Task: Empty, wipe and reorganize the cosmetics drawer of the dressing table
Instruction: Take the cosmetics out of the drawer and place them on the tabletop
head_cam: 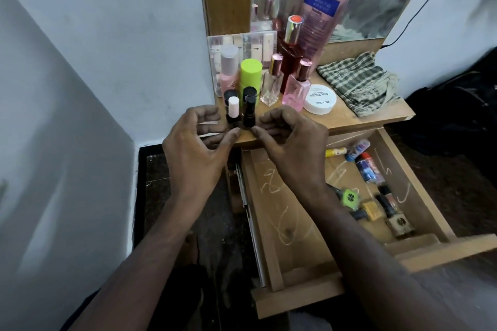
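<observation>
The cosmetics drawer [293, 239] is pulled out at lower right. Its left part is bare wood with pale scribbles, and several small nail polish bottles [376, 204] lie along its right side. On the front left corner of the dressing table top [347, 115] stand a white-capped bottle [233, 109] and a black bottle [249, 113]. My left hand [196, 145] and right hand [291, 142] flank them with fingers curled and thumb tips at the bottles' bases. Thin pale strips show among my left fingers. My right hand holds nothing I can see.
Behind the two bottles stand a lime green tube [251, 72], perfume bottles [295, 86], a clear organizer [242, 43], a white round jar [320, 99] and a pink pouch [322, 8] against the mirror. A checked cloth [360, 83] lies at the right. A wall closes the left side.
</observation>
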`<state>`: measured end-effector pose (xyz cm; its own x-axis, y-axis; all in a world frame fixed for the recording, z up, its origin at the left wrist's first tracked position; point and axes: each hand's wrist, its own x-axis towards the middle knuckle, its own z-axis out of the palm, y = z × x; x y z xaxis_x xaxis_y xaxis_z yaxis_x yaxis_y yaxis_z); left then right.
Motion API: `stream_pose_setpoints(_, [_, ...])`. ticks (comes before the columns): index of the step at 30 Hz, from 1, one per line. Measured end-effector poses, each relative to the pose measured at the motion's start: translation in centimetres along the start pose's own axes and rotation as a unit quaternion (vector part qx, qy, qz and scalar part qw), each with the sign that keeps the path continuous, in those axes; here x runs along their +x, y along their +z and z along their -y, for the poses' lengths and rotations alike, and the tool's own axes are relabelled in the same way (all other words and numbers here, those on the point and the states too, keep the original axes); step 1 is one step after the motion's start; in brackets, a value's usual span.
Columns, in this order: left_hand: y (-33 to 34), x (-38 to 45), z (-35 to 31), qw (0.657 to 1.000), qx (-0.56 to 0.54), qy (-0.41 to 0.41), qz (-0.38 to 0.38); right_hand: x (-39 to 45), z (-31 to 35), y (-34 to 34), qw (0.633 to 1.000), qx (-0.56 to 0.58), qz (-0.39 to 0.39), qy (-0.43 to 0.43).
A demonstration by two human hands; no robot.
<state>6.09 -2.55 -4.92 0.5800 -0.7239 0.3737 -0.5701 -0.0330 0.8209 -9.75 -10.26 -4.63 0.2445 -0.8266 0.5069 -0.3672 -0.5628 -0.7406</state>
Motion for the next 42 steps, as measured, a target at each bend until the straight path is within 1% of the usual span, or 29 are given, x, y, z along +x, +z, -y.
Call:
stream_pose_setpoints(3, [-0.3,-0.6,-0.4,0.997,0.050,0.040,-0.036,-0.7,-0.1,-2.2,0.998,-0.046,-0.023,-0.028])
stream_pose_setpoints(5, [-0.4,-1.1,-1.2,0.990,0.076,0.098,-0.063,-1.5,-0.6,-3.9,0.997,-0.071,-0.020,-0.034])
stream_pose_setpoints(7, [0.0,-1.6,-1.7,0.982,0.059,0.171,-0.051,-2.2,-1.3,-5.7,0.996,-0.088,-0.008,-0.028])
stream_pose_setpoints(9, [1.0,-2.3,-2.2,0.968,0.044,0.248,0.002,-2.8,-2.1,-7.9,0.992,-0.125,0.000,0.008])
stream_pose_setpoints(12, [3.2,-3.1,-3.0,0.925,0.066,0.357,0.111,-3.2,-4.0,-11.2,0.972,-0.201,0.030,0.115])
stream_pose_setpoints(13, [4.2,-3.3,-3.2,0.911,0.065,0.374,0.160,-3.3,-4.6,-12.2,0.966,-0.205,0.031,0.152])
stream_pose_setpoints(14, [5.2,-3.4,-3.2,0.901,0.062,0.373,0.215,-3.6,-5.1,-13.0,0.963,-0.201,0.024,0.179])
stream_pose_setpoints(15, [6.1,-3.5,-3.4,0.893,0.064,0.355,0.270,-3.9,-5.5,-13.7,0.960,-0.203,0.016,0.194])
stream_pose_setpoints(17, [7.7,-3.8,-3.5,0.876,0.097,0.305,0.361,-4.6,-6.4,-14.5,0.953,-0.236,0.024,0.187])
stream_pose_setpoints(20, [10.3,-4.2,-3.4,0.842,0.213,0.258,0.424,-5.0,-8.3,-14.6,0.942,-0.281,0.088,0.158])
stream_pose_setpoints(21, [10.9,-4.3,-3.5,0.835,0.218,0.231,0.448,-4.9,-8.8,-14.6,0.942,-0.283,0.099,0.150])
stream_pose_setpoints(23, [12.0,-4.6,-3.4,0.836,0.179,0.196,0.480,-4.3,-9.4,-14.7,0.942,-0.291,0.100,0.132])
stream_pose_setpoints(24, [12.4,-4.7,-3.2,0.838,0.165,0.205,0.477,-3.9,-9.5,-14.9,0.943,-0.292,0.091,0.128])
stream_pose_setpoints(26, [13.8,-4.9,-3.1,0.834,0.177,0.233,0.468,-2.9,-9.8,-15.8,0.945,-0.292,0.060,0.136])
stream_pose_setpoints(28, [15.1,-5.0,-3.7,0.832,0.185,0.227,0.470,-2.2,-10.2,-17.1,0.944,-0.293,0.050,0.145])
stream_pose_setpoints(29, [15.7,-5.1,-4.0,0.834,0.186,0.218,0.471,-2.0,-10.5,-17.8,0.940,-0.297,0.076,0.148])
stream_pose_setpoints(30, [16.2,-5.2,-4.4,0.834,0.191,0.209,0.475,-2.0,-10.8,-18.3,0.933,-0.302,0.127,0.151])
stream_pose_setpoints(32, [16.7,-5.3,-4.3,0.828,0.199,0.209,0.481,-2.5,-10.9,-18.8,0.901,-0.316,0.258,0.150])
stream_pose_setpoints(33, [16.6,-5.3,-4.1,0.827,0.190,0.213,0.483,-2.9,-10.9,-18.7,0.883,-0.322,0.310,0.144])
stream_pose_setpoints(34, [16.2,-5.1,-4.0,0.832,0.171,0.210,0.484,-3.2,-10.7,-18.5,0.869,-0.328,0.342,0.141])
stream_pose_setpoints(37, [14.6,-4.3,-4.1,0.863,0.097,0.184,0.460,-3.5,-10.3,-18.2,0.855,-0.334,0.365,0.157])
stream_pose_setpoints(40, [13.4,-4.2,-4.8,0.906,0.065,0.121,0.399,-3.9,-10.3,-18.4,0.843,-0.324,0.395,0.168])
stream_pose_setpoints(42, [12.8,-4.4,-5.2,0.924,0.034,0.097,0.369,-4.2,-10.3,-18.4,0.833,-0.313,0.419,0.179])
